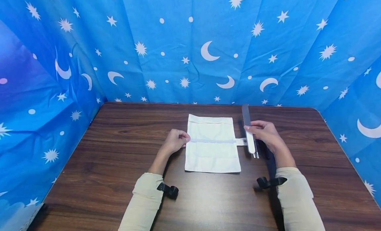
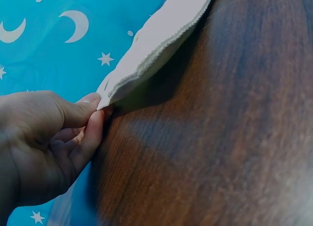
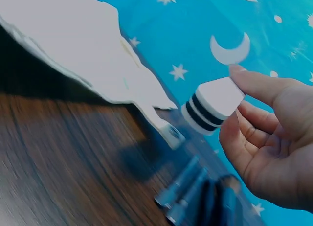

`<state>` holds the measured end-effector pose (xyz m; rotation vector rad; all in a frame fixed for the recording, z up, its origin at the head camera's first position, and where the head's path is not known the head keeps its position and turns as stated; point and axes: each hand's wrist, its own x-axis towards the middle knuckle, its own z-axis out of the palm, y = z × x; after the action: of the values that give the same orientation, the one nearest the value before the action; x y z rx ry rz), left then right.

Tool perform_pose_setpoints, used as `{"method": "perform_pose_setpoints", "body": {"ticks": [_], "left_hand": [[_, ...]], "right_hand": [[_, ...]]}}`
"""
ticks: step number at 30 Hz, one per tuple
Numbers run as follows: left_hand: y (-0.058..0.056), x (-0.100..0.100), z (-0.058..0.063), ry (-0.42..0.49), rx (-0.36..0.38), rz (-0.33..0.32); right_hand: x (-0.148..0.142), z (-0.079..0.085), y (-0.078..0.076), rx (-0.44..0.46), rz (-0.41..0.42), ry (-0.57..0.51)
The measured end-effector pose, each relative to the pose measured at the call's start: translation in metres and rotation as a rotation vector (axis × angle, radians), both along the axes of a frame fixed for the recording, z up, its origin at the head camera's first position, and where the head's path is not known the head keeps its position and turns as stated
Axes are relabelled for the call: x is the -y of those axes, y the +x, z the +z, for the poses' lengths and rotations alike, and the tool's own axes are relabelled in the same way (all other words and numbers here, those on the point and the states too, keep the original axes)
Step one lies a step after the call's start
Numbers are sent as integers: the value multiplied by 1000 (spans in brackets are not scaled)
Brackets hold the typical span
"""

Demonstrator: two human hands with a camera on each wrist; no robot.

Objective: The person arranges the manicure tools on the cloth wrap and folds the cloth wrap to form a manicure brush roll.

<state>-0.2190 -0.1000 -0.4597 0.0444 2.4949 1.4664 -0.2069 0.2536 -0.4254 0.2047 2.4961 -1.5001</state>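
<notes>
A white cloth pouch lies flat with a faint seam across its middle. At its left edge my left hand pinches the cloth between thumb and fingers, and the left wrist view shows that edge lifted off the table. A short tab with a snap sticks out from the pouch's right side. My right hand holds a stack of long, round-ended nail files between thumb and fingers, close to the tab. End on, the files show white and black layers.
Slim tools with shiny metal ends lie on the table beneath the right hand; dark handles show beside them in the right wrist view. The brown wood-grain table meets a blue star-and-moon curtain at its back and sides.
</notes>
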Motion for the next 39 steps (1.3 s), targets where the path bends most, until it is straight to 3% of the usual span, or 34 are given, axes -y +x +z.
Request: {"method": "perform_pose_setpoints", "body": {"ticks": [15, 25, 39], "left_hand": [[1, -1, -2, 1, 7, 31], [2, -2, -3, 10, -6, 37], [2, -2, -2, 4, -27, 51]], "right_hand": [[57, -7, -18, 37, 34, -190], [94, -12, -28, 46, -29, -218], [127, -25, -39, -43, 34, -397]]}}
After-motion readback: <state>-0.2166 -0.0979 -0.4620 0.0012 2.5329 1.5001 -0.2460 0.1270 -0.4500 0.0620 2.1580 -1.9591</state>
